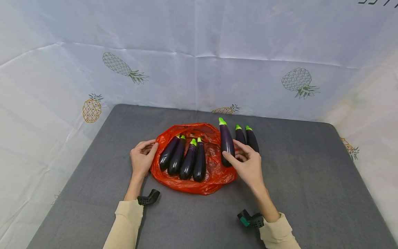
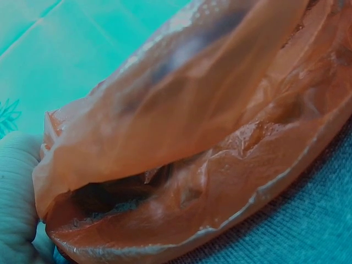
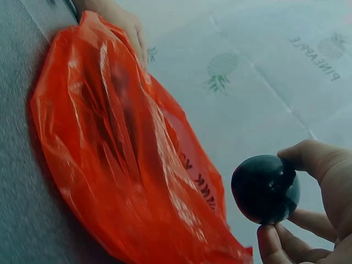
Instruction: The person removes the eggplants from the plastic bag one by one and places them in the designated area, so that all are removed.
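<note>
A red plastic bag [image 1: 186, 186] lies spread wide on the grey table, with several dark purple eggplants [image 1: 176, 156] side by side in its mouth. At the bag's left edge, my left hand [image 1: 143, 157] pinches the rim between thumb and fingers; the left wrist view shows the bag's film [image 2: 181, 126] stretched out from that hand. My right hand [image 1: 248, 162] grips another eggplant [image 1: 227, 141] near its rounded end, green cap pointing away, over the bag's right side. In the right wrist view the held eggplant [image 3: 264, 190] shows end-on between thumb and fingers.
Two more eggplants [image 1: 252, 139] lie on the table just right of the held one, partly behind the right hand. A grey cloth covers the table [image 1: 311, 180]. Behind it hangs a pale curtain [image 1: 199, 79] with pineapple prints.
</note>
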{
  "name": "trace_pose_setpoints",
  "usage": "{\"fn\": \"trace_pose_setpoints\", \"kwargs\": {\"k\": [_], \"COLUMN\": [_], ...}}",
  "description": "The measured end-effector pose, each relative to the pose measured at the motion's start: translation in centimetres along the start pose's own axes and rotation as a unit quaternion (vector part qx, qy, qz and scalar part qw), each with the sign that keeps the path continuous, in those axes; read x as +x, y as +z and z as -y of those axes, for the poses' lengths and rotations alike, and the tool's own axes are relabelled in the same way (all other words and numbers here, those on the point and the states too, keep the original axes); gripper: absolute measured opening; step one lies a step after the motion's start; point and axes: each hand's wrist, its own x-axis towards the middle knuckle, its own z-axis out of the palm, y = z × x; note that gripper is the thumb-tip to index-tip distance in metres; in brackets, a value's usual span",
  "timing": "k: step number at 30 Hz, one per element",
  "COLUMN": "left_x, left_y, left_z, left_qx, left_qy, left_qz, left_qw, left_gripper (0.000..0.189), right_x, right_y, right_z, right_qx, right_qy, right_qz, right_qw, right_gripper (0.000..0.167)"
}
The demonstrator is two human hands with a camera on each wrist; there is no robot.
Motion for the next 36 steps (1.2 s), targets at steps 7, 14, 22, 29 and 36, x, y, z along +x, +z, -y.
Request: {"fn": "trace_pose_setpoints", "kwargs": {"k": [7, 14, 22, 29, 36], "left_x": [0.4, 0.6, 0.6, 0.5, 0.6], "left_y": [-0.1, -0.3, -0.4, -0.4, -0.2], "left_z": [1.8, 3.2, 3.2, 3.3, 3.5], "left_qx": [0.004, -0.001, -0.002, -0.002, -0.005], "left_qy": [-0.011, -0.007, -0.001, -0.005, -0.004], "left_qz": [-0.005, -0.007, -0.004, -0.005, -0.007], "left_qw": [0.9999, 0.9999, 1.0, 1.0, 1.0], "left_gripper": [0.016, 0.015, 0.013, 0.014, 0.016], "right_x": [0.3, 0.7, 1.2, 1.6, 2.0], "right_y": [-1.4, -3.0, -4.5, -5.7, -6.6], "right_z": [-0.3, -1.0, -1.8, -2.7, -3.8], "right_qx": [-0.002, -0.027, -0.042, -0.047, -0.065], "right_qy": [0.012, 0.02, 0.025, 0.035, 0.058], "right_qz": [-0.026, -0.056, -0.08, -0.097, -0.118], "right_qw": [0.9996, 0.9979, 0.9956, 0.9935, 0.9892], "right_gripper": [0.052, 0.051, 0.052, 0.052, 0.053]}}
